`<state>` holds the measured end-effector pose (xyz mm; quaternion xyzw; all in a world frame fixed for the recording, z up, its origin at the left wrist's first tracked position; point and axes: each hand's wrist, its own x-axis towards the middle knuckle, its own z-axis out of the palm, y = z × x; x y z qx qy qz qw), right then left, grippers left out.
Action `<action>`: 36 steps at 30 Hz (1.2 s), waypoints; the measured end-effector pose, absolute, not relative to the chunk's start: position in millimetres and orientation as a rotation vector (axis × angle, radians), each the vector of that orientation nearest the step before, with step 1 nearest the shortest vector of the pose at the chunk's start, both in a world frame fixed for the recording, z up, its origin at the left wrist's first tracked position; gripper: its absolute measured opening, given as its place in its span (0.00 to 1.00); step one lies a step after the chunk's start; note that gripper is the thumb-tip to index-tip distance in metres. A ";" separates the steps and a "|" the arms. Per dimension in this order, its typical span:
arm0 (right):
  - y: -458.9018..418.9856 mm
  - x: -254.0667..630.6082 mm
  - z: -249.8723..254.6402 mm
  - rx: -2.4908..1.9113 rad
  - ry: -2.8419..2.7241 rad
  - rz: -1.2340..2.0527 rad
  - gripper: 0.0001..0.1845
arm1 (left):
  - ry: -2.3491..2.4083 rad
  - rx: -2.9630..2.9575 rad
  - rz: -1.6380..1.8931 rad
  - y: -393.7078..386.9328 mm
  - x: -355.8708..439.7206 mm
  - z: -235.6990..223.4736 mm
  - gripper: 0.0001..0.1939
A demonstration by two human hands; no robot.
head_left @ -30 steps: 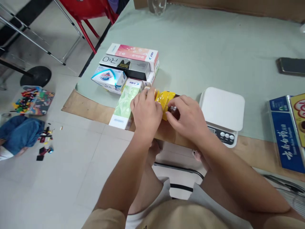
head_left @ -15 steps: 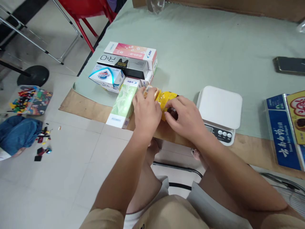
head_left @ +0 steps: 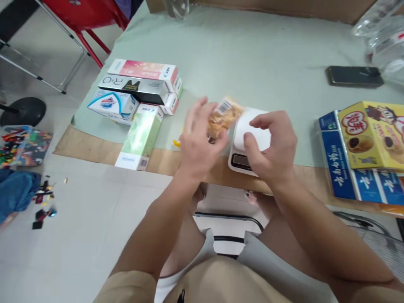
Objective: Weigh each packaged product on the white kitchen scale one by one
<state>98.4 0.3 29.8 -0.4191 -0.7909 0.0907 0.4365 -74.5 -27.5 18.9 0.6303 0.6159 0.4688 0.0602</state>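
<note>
My left hand [head_left: 198,136] is raised above the table's front edge and grips a small see-through snack packet [head_left: 224,115] with a barcode label; both are smeared by motion. The packet hangs at the left edge of a white kitchen scale [head_left: 243,162]. My right hand [head_left: 269,145] hovers over the scale's platform, fingers loosely curled and apart, with nothing in them. A small yellow scrap [head_left: 176,143] lies on the table left of my left hand.
Several cartons lie at the left: a pink box [head_left: 143,69], a black box [head_left: 132,85], a blue-white box [head_left: 110,103] and a green box [head_left: 140,134]. A phone [head_left: 353,76], a blue box [head_left: 339,155] and a yellow box [head_left: 372,134] are at the right. Toy bricks [head_left: 22,143] litter the floor.
Both hands left the table edge. The left hand lifted the packet and carried it right to the scale. The right hand let go and now hovers over the scale.
</note>
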 end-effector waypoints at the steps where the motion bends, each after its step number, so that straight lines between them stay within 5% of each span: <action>1: -0.2 111.0 27.0 -1.071 -1.938 0.171 0.07 | 1.802 1.979 1.335 -25.1 -61.7 17.0 0.25; 9: -14.8 188.6 -10.4 -1.147 -1.923 0.132 0.26 | 1.305 2.304 1.031 -1.5 -1.4 1.3 0.27; 16: -14.1 209.0 -18.7 -1.188 -1.964 0.323 0.31 | 1.523 2.274 1.213 3.7 -1.9 0.1 0.23; 23: -1.3 199.8 -10.7 -1.152 -2.023 0.467 0.19 | 1.428 2.160 1.325 0.9 -1.5 -11.0 0.17; 36: 27.1 223.2 -39.2 -1.560 -1.711 0.065 0.07 | 1.686 1.837 1.186 -5.2 -9.6 -17.4 0.21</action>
